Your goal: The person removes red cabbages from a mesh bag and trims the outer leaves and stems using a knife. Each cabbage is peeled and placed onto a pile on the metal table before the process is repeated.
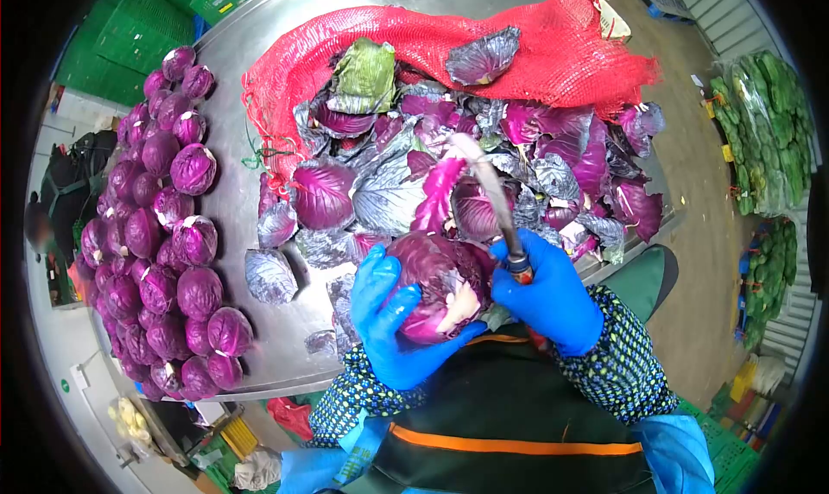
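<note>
My left hand (387, 321), in a blue glove, is wrapped round the side and underside of a red cabbage (440, 278). The pale cut stem of the cabbage faces toward me. In my right hand (553, 291), also gloved in blue, is a knife (492, 187) with a curved blade pointing up and away. The right fingers close round its handle, right beside the cabbage. Behind it, loose purple outer leaves (389, 183) lie heaped on the metal table (237, 140). A red mesh bag (553, 49) lies along the far side of the heap.
Many trimmed red cabbages (160, 235) are piled along the table's left side. Green crates (129, 41) are stacked at the far left. On the right, bagged green vegetables (764, 131) stand by the wall. A green apron (501, 399) covers my front at the near edge.
</note>
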{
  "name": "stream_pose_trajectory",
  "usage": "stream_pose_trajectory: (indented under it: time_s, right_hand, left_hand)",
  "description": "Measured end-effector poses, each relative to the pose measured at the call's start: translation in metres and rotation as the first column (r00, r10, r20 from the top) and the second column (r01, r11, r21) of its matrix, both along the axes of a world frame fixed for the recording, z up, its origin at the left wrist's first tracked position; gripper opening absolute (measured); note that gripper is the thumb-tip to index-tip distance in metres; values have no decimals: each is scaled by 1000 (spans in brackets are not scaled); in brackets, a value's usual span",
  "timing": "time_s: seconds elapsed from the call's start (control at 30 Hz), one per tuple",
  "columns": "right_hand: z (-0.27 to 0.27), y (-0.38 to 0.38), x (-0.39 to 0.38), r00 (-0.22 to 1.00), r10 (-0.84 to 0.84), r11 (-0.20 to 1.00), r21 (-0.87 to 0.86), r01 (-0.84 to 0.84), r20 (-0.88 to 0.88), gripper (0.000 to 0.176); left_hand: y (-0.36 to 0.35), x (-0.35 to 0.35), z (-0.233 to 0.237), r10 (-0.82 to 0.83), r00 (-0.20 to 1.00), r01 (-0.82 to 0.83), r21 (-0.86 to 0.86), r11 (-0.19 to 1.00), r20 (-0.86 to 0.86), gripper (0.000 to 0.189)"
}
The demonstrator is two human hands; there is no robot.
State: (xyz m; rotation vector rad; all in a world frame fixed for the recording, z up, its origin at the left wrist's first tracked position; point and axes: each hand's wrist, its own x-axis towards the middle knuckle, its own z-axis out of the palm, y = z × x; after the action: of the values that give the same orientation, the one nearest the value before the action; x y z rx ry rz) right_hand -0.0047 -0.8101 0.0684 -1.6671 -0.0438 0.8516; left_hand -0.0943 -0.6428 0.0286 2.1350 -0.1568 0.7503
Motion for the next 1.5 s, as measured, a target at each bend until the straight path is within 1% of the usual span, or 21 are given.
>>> stream_pose_trajectory:
  time_s: [0.1,0.13,0.17,0.23,0.27,0.33,0.37,0.47,0.6,0.63,0.7,0.77,0.83,0.87,1.0,1.13,1.17,1.23,1.37,1.43,1.5]
  right_hand:
    - [-18,-9,4,998,-68,997,-44,68,5,31]
    - [-21,-15,6,979,-145,988,38,152,-143,30]
    - [-23,-20,8,934,-199,965,108,239,-296,28]
    - [-17,-29,13,879,-227,940,142,310,-420,22]
    - [-14,-32,15,871,-248,934,132,331,-424,21]
    - [-12,-38,21,853,-334,906,111,407,-400,21]
    - [-13,-41,24,840,-399,881,101,462,-368,20]
    - [-29,-46,34,755,-634,706,273,654,-168,32]
    - [16,2,-2,898,-299,835,368,410,-322,59]
    - [20,6,-7,909,-181,910,288,299,-375,59]
    - [-5,7,-11,956,-229,912,302,276,-182,53]
    - [-31,3,-18,976,-216,929,311,199,22,50]
    - [-36,-1,-22,961,-191,943,310,123,201,47]
    - [-33,-2,-19,969,-234,957,193,215,80,42]
    - [-7,7,34,852,-519,854,95,512,73,43]
    - [-4,-26,2,915,-200,961,254,113,350,43]
    - [-2,-34,-1,600,243,970,-175,-171,762,39]
    - [17,-30,-11,672,500,864,-363,-348,547,38]
    - [-25,-17,-18,642,449,893,-276,-356,622,41]
    - [-53,-6,5,818,-93,995,75,61,568,42]
    - [-24,-10,13,845,-163,985,126,115,509,39]
  left_hand:
    - [-3,-5,-3,32,995,-39,-74,997,-94,88]
    - [-5,-5,-4,-69,967,-85,-566,820,-245,85]
    - [-7,-6,-3,-227,921,-200,-886,419,-316,83]
    - [-2,0,-13,-348,932,-262,-859,-440,-107,72]
    - [-2,-5,-28,-334,936,-255,-865,-433,-109,72]
    - [-6,-14,-41,-291,790,-280,-740,612,-540,76]
    - [-6,-13,-39,-281,793,-283,-735,616,-541,76]
    - [-9,-2,-27,-415,898,-361,-779,-513,-143,57]
    - [2,14,-85,-371,817,-143,-468,-872,442,44]
    - [4,12,-88,-372,814,-147,-463,-874,446,44]
    - [14,31,-7,-531,831,-186,-982,13,-165,46]
    - [29,22,9,-681,727,-40,-986,-161,82,55]
    - [25,7,-3,-622,751,-87,-968,236,-220,71]
    - [16,7,-2,-572,735,-290,-931,221,-364,86]
    - [5,-5,-14,-284,827,22,-477,878,-485,99]
    - [-6,-2,-12,-117,899,-126,-507,853,-421,94]
    - [-5,-3,-11,-119,898,-125,-504,855,-424,94]
    - [-5,0,-12,-23,905,-159,-388,908,-425,94]
    - [-8,-4,-8,-10,910,-139,-327,935,-415,92]
    - [-11,-9,-3,-108,889,-129,-469,874,-445,92]
    - [-11,-11,3,-305,838,-130,-708,694,-453,94]
